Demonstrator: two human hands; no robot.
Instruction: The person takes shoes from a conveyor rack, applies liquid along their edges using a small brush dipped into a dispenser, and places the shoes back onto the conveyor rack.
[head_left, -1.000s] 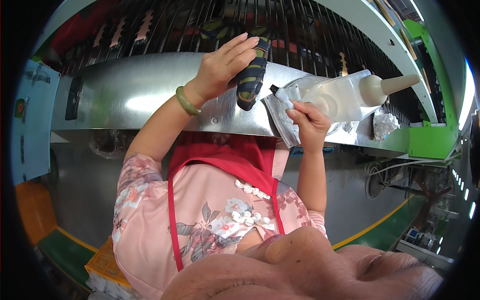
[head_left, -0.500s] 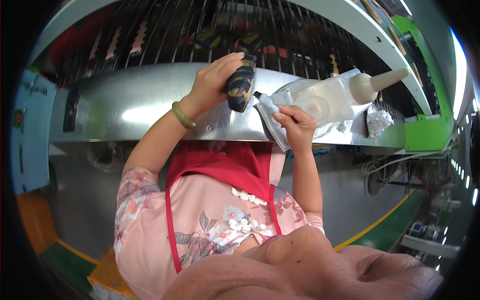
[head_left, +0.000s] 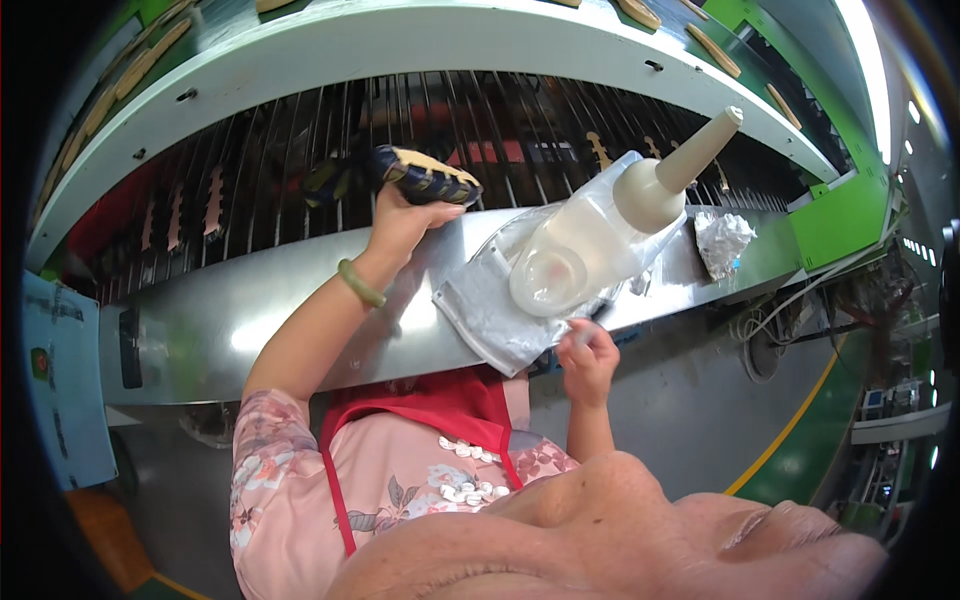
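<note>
My left hand (head_left: pixel 397 222) grips a dark camouflage-patterned shoe (head_left: pixel 430 178), raised over the rods beyond the metal ledge. A tan strip shows along the shoe's upper side. My thumb lies along its near edge, while the other fingers are mostly hidden. Just left of it is a second camouflage-patterned shoe (head_left: pixel 326 182), partly blurred. My right hand (head_left: pixel 590 352) is closed on a small brush (head_left: pixel 598 314) with a dark tip, smeared by motion. That hand is beside the round base of a translucent bottle (head_left: pixel 580 250) with a long beige nozzle.
Under the bottle, a grey-white cloth or bag (head_left: pixel 500 315) hangs over the edge of the metal ledge (head_left: pixel 290 310). Crumpled foil or plastic (head_left: pixel 724 243) lies farther right. Beyond the rods runs a pale rail (head_left: pixel 420 48), with tan sole-shaped pieces (head_left: pixel 713 50) behind it.
My left hand has turned the shoe from upright to nearly level and moved it left. My right hand with the brush has drawn back toward me, beside the bottle's base. The whole view has shifted.
</note>
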